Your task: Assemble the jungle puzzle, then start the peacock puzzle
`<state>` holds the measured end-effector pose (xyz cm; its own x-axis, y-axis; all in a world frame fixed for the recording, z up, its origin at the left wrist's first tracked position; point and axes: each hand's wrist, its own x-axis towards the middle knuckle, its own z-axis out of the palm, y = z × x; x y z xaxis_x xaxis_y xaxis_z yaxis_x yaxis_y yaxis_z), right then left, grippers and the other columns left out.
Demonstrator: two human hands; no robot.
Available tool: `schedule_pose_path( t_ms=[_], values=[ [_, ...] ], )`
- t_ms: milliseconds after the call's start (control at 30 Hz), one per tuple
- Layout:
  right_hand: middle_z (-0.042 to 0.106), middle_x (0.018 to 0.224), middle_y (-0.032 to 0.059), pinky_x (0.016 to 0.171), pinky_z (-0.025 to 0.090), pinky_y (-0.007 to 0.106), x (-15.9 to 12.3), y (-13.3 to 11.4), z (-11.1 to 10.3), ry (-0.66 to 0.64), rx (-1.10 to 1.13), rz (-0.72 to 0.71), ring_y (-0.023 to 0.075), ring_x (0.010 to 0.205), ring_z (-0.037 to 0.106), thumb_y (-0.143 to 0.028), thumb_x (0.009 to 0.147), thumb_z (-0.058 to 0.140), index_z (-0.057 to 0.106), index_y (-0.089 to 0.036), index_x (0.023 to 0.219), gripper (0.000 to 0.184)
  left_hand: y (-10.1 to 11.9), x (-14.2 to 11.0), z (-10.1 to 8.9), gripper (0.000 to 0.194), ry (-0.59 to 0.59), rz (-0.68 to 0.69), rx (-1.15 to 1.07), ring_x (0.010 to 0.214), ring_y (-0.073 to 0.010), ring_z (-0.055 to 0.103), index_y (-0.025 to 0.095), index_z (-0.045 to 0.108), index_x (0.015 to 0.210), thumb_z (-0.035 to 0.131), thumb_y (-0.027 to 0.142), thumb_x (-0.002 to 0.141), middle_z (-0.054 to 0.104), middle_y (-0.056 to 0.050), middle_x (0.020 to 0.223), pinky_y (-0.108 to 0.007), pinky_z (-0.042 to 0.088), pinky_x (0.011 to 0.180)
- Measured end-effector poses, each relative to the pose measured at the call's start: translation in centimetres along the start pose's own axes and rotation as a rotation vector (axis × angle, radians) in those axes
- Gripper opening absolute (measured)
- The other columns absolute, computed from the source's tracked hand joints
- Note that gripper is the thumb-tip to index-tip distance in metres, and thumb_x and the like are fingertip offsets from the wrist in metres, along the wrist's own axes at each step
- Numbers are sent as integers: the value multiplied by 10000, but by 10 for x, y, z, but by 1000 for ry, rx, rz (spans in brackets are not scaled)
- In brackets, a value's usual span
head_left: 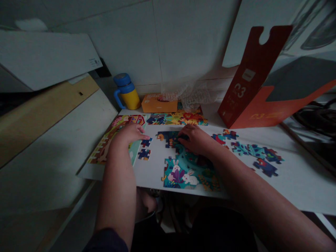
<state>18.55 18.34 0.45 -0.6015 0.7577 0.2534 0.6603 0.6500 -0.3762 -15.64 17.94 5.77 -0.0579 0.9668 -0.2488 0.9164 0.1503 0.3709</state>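
Note:
A partly joined jigsaw puzzle lies on the white table, with two white rabbits and a teal path on it. Its top edge and left side are uneven. My right hand rests on the puzzle's upper part, fingers bent and closed on a dark puzzle piece that they mostly cover. My left hand hovers open at the left, fingers stretched toward a loose blue piece. Just below that lies another loose piece. Under my left hand and forearm is a colourful picture sheet, partly hidden.
More loose and joined pieces lie right of my right arm. Behind are a finished-looking puzzle strip, an orange box, bubble wrap and a yellow-blue flask. A tall red carton stands at right; white boards lean at left.

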Motion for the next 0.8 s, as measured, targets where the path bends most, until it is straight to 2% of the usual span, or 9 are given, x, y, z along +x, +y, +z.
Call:
schedule_pose_path(
  t_ms=[133, 233, 433, 633, 800],
  values=[
    [708, 1186, 158, 1074, 515, 453, 0, -1, -1, 7, 18, -9, 310, 1153, 655, -343, 1019, 671, 773, -193, 1146, 221, -5, -8, 1, 646, -13, 43, 25, 814, -239, 711, 230, 725, 1055, 955, 519, 525, 747, -14, 929, -317, 496, 695],
    [706, 1198, 161, 1077, 511, 456, 0, -1, 0, 8, 13, -6, 314, 1168, 650, -346, 1024, 663, 771, -196, 1153, 225, -4, -9, 5, 607, -28, 49, 64, 861, -250, 717, 232, 724, 1018, 950, 495, 520, 750, -29, 976, -319, 507, 727],
    [700, 1217, 168, 1082, 510, 462, 1, -1, 0, -6, 12, 5, 316, 1173, 652, -349, 1026, 660, 773, -190, 1175, 246, 1, -5, 10, 463, -50, 36, 58, 800, -232, 708, 237, 727, 893, 937, 451, 540, 766, -16, 897, -314, 475, 679],
    [701, 1208, 165, 1081, 512, 448, 1, -2, -1, -12, -3, 3, 312, 1166, 652, -346, 1034, 651, 777, -181, 1171, 249, 4, -5, 14, 510, -113, 79, 2, 782, -228, 683, 235, 731, 941, 952, 459, 539, 735, 0, 850, -310, 451, 653],
    [709, 1198, 160, 1069, 517, 445, 1, 1, 1, -9, -12, -13, 308, 1146, 662, -353, 1036, 649, 774, -192, 1171, 244, 9, -7, 17, 500, -107, 211, -104, 763, -215, 645, 232, 652, 901, 973, 391, 552, 686, 16, 811, -299, 428, 633]
  ],
)
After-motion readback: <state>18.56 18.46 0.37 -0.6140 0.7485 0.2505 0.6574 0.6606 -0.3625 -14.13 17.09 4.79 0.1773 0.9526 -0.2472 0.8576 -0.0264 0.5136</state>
